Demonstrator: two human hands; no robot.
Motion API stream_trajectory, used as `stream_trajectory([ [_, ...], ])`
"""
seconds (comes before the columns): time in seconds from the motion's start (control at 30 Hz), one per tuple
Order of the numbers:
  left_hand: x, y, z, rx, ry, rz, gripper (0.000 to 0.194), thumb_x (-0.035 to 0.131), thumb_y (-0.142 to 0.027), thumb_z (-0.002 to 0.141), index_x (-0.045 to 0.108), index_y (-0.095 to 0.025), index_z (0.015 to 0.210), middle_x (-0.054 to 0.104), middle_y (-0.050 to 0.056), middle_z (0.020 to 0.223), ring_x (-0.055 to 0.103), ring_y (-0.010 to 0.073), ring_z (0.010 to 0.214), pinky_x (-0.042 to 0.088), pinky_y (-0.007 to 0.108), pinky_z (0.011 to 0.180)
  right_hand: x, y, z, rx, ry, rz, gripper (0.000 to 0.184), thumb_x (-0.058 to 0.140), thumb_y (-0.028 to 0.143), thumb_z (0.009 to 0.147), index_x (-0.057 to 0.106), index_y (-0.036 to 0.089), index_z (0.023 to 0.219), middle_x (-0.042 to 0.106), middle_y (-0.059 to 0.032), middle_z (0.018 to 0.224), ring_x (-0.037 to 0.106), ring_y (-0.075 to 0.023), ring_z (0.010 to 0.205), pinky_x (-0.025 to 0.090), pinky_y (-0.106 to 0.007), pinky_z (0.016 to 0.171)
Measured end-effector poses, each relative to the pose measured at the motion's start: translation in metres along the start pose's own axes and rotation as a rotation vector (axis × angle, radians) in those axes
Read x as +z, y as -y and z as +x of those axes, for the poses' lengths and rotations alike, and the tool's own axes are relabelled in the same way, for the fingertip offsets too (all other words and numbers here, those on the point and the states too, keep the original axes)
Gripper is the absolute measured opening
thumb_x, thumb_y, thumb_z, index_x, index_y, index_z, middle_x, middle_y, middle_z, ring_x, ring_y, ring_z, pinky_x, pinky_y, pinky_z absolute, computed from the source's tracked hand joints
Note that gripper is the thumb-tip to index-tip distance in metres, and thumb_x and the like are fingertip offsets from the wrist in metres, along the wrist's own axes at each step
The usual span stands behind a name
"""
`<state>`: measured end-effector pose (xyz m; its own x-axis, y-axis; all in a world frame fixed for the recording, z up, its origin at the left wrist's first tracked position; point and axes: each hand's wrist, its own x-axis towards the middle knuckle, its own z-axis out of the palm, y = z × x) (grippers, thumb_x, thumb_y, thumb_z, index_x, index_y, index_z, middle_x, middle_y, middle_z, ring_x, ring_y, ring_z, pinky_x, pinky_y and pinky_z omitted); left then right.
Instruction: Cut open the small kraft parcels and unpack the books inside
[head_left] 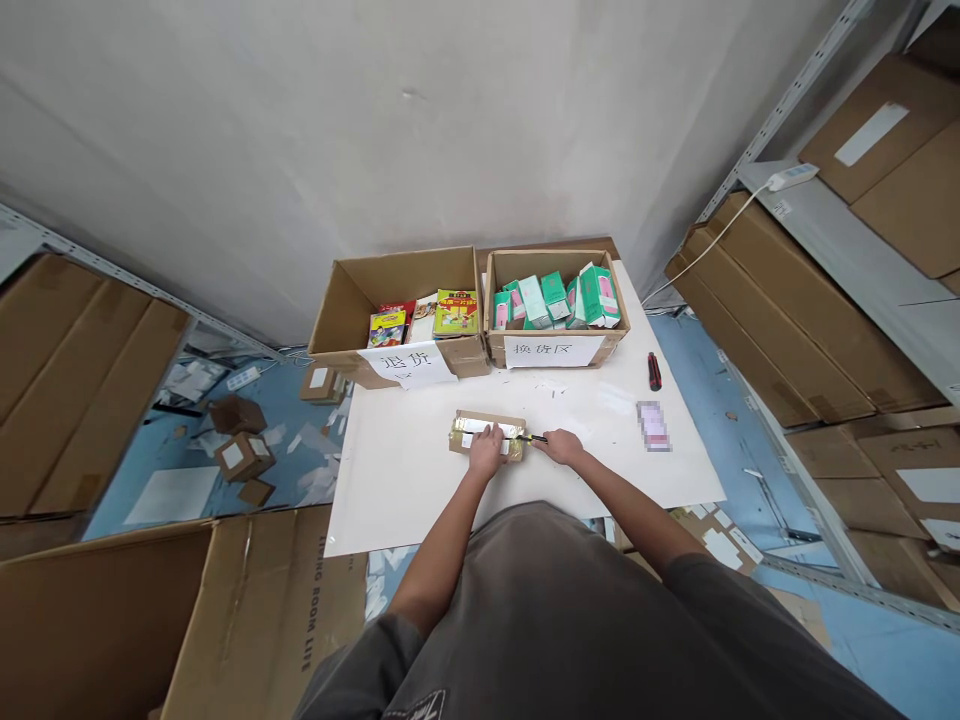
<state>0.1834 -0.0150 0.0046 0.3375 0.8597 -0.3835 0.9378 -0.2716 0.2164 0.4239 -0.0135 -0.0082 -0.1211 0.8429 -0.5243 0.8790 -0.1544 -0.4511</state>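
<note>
A small taped cardboard box (465, 446) with a white label lies on the white table. My left hand (487, 452) is on top of it, fingers bent against its upper face and holding it down. At the box's right end, my right hand (562, 446) is closed around a slim black and yellow box cutter (537, 438). The cutter's tip meets the taped top, and the blade itself is too small to make out.
Behind stand an open carton (472, 357) of colourful booklets and another carton (615, 345) of green and white boxes. On the table's right lie a red-black tool (654, 372) and a blurred phone (654, 427). Large cartons and shelves flank the table (397, 450).
</note>
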Motion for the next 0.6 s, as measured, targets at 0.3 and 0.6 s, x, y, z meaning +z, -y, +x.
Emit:
stream_trajectory([
  [0.3, -0.005, 0.0, 0.003, -0.018, 0.03, 0.006, 0.094, 0.088, -0.032, 0.068, 0.04, -0.018, 0.147, 0.063, 0.02, 0.137, 0.047, 0.0341, 0.143, 0.038, 0.04, 0.108, 0.002, -0.008, -0.006, 0.083, 0.224, 0.301, 0.063, 0.064, 0.085, 0.076, 0.064, 0.022, 0.069, 0.057, 0.0004, 0.049, 0.06, -0.0186, 0.045, 0.043, -0.028, 0.055],
  [0.6, -0.013, -0.001, 0.0, -0.035, 0.028, 0.027, 0.081, 0.091, -0.032, 0.065, 0.051, -0.019, 0.134, 0.066, 0.018, 0.132, 0.055, 0.0337, 0.134, 0.041, 0.039, 0.103, 0.015, -0.005, -0.014, 0.068, 0.282, 0.388, 0.063, 0.054, 0.081, 0.085, 0.059, 0.021, 0.068, 0.056, 0.0001, 0.048, 0.052, -0.0161, 0.041, 0.041, -0.027, 0.051],
])
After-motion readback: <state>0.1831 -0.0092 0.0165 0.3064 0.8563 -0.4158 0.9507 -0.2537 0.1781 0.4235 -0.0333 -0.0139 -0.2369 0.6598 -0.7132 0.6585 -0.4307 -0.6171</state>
